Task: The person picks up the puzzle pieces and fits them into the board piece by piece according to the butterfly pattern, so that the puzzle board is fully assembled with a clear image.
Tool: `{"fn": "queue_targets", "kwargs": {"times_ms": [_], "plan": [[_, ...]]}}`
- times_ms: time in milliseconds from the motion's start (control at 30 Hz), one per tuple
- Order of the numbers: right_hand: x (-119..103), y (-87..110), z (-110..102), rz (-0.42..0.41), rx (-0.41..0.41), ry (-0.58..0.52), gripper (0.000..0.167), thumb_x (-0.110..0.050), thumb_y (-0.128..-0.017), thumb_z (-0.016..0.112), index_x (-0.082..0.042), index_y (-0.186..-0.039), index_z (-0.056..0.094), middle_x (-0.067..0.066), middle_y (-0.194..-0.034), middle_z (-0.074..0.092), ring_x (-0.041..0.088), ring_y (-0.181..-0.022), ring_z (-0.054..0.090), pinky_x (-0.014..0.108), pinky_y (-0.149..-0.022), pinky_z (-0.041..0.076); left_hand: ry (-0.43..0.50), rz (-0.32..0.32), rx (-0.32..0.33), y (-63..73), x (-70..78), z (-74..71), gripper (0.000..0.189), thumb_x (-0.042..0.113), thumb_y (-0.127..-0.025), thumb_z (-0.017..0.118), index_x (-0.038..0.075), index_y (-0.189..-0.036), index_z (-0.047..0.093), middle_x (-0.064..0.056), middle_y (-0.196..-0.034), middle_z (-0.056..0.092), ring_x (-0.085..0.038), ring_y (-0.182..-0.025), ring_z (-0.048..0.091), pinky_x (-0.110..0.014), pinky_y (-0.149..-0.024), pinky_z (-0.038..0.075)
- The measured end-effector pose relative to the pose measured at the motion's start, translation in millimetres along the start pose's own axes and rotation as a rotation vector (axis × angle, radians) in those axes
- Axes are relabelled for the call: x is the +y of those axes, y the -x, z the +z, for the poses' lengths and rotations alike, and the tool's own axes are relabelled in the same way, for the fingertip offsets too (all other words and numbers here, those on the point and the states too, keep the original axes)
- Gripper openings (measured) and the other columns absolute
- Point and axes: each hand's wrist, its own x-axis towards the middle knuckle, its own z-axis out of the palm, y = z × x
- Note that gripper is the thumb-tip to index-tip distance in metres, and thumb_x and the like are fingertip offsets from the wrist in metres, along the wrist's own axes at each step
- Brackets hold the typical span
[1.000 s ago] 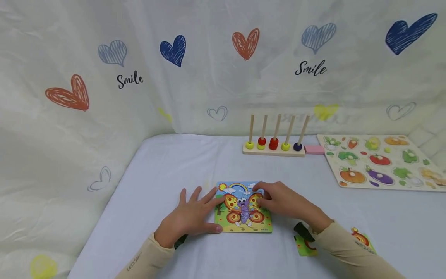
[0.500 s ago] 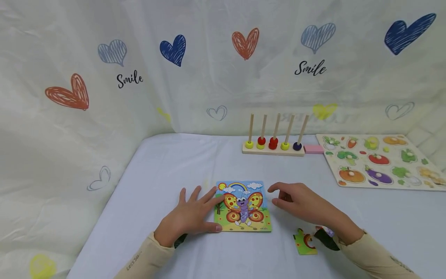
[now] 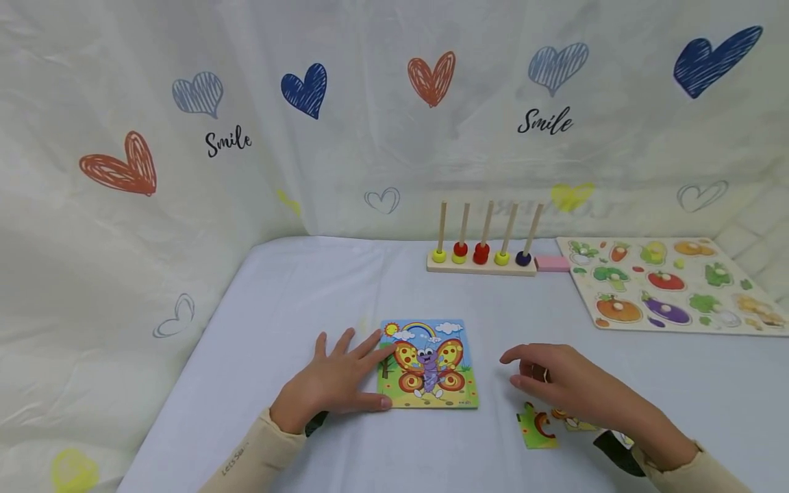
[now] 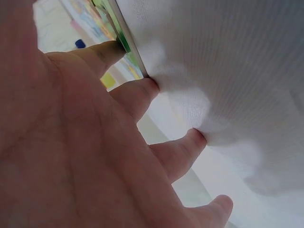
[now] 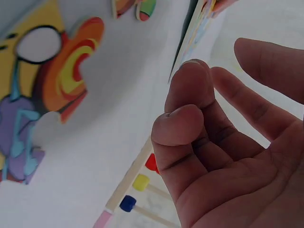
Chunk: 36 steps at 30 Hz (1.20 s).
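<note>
Hovering loosely curled, the right hand (image 3: pixel 557 376) was shifted toward four o'clock.
The flat, square puzzle (image 3: pixel 429 364) was touched at nine o'clock by the spread left hand (image 3: pixel 333 383).

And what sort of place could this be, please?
Probably a children's play or learning corner: there is a butterfly puzzle, a vegetable board and a bead-and-peg stand. Whether at home or in a school, I cannot tell.

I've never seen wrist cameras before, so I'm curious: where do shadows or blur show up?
Head view: fairly even light, the butterfly puzzle reads clearly; left wrist view: soft shadows on the white cloth beside the fingers; right wrist view: the large puzzle piece at the left edge looks slightly soft.
</note>
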Motion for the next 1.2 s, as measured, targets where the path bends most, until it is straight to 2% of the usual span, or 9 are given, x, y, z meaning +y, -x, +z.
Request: {"fn": "queue_targets", "kwargs": {"times_ms": [233,467,633,800,933,1200], "plan": [[8,15.7,-1,0.009,-0.041,-0.01,0.028,-0.019,-0.102,0.075,-0.008,-0.127,0.072,-0.01,-0.088,0.059,0.005,-0.079,0.055,0.026,-0.064,0.051,0.018,0.005,-0.01,1.3,-1.8,0.1,0.091,0.066,-0.092,0.075,0.032,-0.168,0.038,0.001,-0.178,0.021,-0.046,-0.16,0.015,-0.079,-0.119,0.005],[16,23.5,2,0.012,-0.083,0.056,0.029,-0.025,-0.099,0.079,-0.018,-0.127,0.074,-0.01,-0.102,0.059,0.003,-0.09,0.055,0.027,-0.074,0.054,0.019,0.004,-0.012,0.9,-2.1,0.4,0.09,0.065,-0.092,0.076,0.032,-0.168,0.038,0.001,-0.178,0.022,-0.047,-0.16,0.014,-0.079,-0.119,0.005],[19,30.1,9,-0.003,-0.101,0.064,0.03,-0.029,-0.098,0.08,-0.025,-0.127,0.072,-0.007,-0.109,0.055,0.007,-0.097,0.051,0.027,-0.078,0.052,0.02,0.003,-0.008,-0.5,-2.3,0.7,0.091,0.065,-0.093,0.075,0.032,-0.168,0.038,0.0,-0.178,0.022,-0.047,-0.16,0.014,-0.079,-0.119,0.004],[20,33.0,15,0.049,-0.122,0.068,0.029,-0.031,-0.096,0.082,-0.031,-0.124,0.072,-0.005,-0.114,0.052,0.013,-0.105,0.048,0.026,-0.082,0.053,0.021,-0.003,-0.005,-0.5,-2.4,1.7,0.091,0.065,-0.092,0.076,0.033,-0.168,0.038,0.001,-0.178,0.022,-0.046,-0.161,0.013,-0.079,-0.119,0.004],[18,33.9,20,0.072,-0.121,0.09,0.03,-0.032,-0.093,0.086,-0.035,-0.119,0.072,-0.005,-0.114,0.05,0.02,-0.11,0.047,0.025,-0.084,0.054,0.022,0.001,-0.004,-1.0,-2.4,2.3,0.091,0.065,-0.092,0.076,0.033,-0.168,0.038,0.001,-0.178,0.022,-0.046,-0.161,0.013,-0.079,-0.119,0.004],[15,36.3,24,0.009,-0.083,0.174,0.033,-0.03,-0.091,0.089,-0.037,-0.116,0.068,-0.009,-0.112,0.047,0.015,-0.108,0.042,0.027,-0.082,0.052,0.021,0.001,-0.004,-0.2,-0.6,0.8,0.092,0.065,-0.091,0.076,0.033,-0.168,0.038,0.001,-0.178,0.022,-0.046,-0.16,0.014,-0.079,-0.119,0.005]]}}
